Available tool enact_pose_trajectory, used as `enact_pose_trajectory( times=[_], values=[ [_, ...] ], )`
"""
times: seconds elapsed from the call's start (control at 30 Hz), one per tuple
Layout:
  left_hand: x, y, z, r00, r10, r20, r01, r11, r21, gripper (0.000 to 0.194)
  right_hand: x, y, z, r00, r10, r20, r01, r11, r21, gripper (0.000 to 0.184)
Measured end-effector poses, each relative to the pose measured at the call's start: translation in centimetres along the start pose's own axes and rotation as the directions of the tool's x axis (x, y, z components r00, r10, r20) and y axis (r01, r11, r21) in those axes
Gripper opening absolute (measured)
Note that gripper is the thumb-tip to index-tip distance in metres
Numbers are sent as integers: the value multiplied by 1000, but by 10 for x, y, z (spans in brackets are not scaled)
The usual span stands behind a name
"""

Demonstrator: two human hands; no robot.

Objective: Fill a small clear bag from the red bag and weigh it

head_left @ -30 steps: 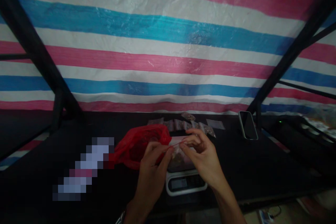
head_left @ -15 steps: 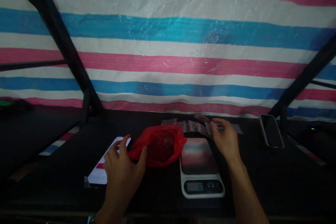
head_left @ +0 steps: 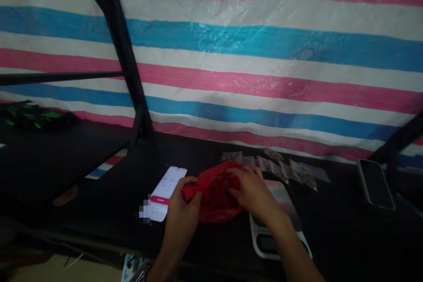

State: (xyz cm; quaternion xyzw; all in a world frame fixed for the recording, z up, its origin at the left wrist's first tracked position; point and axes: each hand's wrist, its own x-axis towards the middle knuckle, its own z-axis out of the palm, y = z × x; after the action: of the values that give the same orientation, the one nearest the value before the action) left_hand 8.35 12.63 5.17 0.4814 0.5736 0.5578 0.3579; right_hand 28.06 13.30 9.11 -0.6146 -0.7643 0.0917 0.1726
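Both hands are on the red plastic bag (head_left: 214, 194), which sits on the dark table (head_left: 330, 229) near the front edge, between a white phone-like card (head_left: 165, 193) on its left and a small kitchen scale (head_left: 280, 229) on its right. The left hand (head_left: 181, 211) grips the bag's left rim with thumb and fingers closed on the plastic. The right hand (head_left: 253, 194) lies over the bag's right side with fingers curled into its mouth; whether those fingers pinch anything inside is hidden.

Just beyond the bag, toward the striped tarp (head_left: 231, 53), a row of small clear packets (head_left: 277, 168) lies on the table, and a dark phone (head_left: 375, 183) rests well to the right.

The bag is thin and slack, so a hard pull from either hand could probably tear the rim or tip it and spill its contents across the dark surface, where small pieces would be hard to see in this dim light. The right forearm crosses over the scale, so a careless sweep might nudge it, or brush the packets out of their row.
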Motion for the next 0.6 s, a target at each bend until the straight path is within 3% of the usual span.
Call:
enact_pose_trajectory(
  times=[0.13,0.27,0.33,0.43,0.53,0.6],
  values=[
    [-6,-2,1,1000,-20,-9,20,999,-37,25,-8,4,-19,996,-57,-71,66,990,123,26],
    [-19,-4,4,996,-32,79,38,996,-80,20,16,-9,-39,962,-102,-254,141,980,140,32],
    [-24,-5,4,992,-44,118,55,995,-88,19,41,-23,-36,976,-126,-179,132,991,21,35],
    [-25,-5,2,990,-27,142,43,993,-107,18,79,-45,-17,983,-164,84,175,971,-160,37],
    [-21,-6,-3,985,2,172,14,996,-88,18,100,-57,3,971,-167,171,198,963,-182,35],
    [-19,-7,-7,984,17,180,-15,1000,-12,20,100,-60,5,969,-167,183,201,962,-184,43]
  ],
)
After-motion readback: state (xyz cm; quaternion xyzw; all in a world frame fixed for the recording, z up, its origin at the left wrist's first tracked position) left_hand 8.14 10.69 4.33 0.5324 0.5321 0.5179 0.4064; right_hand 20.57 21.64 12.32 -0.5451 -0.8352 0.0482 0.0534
